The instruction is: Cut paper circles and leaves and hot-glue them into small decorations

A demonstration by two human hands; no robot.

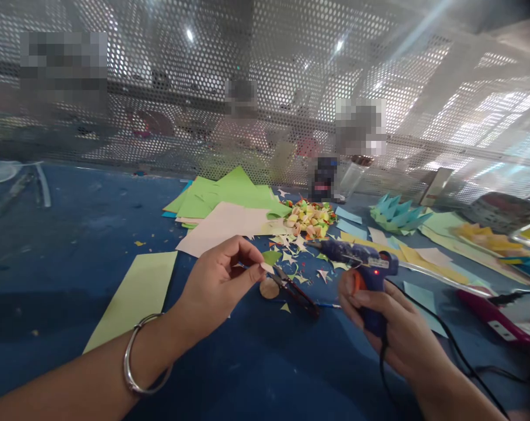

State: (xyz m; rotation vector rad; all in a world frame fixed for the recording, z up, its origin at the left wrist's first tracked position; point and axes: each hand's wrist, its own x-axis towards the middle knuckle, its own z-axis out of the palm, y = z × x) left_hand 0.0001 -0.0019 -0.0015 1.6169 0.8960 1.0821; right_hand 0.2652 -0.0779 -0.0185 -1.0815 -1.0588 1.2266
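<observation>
Between the thumb and fingertips of my left hand [223, 283] is a small pale paper petal [267, 268]. A green paper piece [272, 256] shows right by the fingertips; I cannot tell whether it is joined to the petal. My right hand [390, 327] is wrapped round the handle of a blue glue gun [356, 254], its nozzle pointing left toward the paper and its red light lit. Scissors [297, 292] with dark handles lie on the table between my hands, beside a small round disc [269, 288].
Paper scraps [293, 251] and a heap of small paper petals [311, 219] lie ahead, near stacked green sheets [225, 193]. A light green strip [133, 298] is at left. At right are a teal paper flower [396, 213], a magenta power strip [496, 316] and the gun's cord [449, 333]. A perforated screen [181, 128] stands behind.
</observation>
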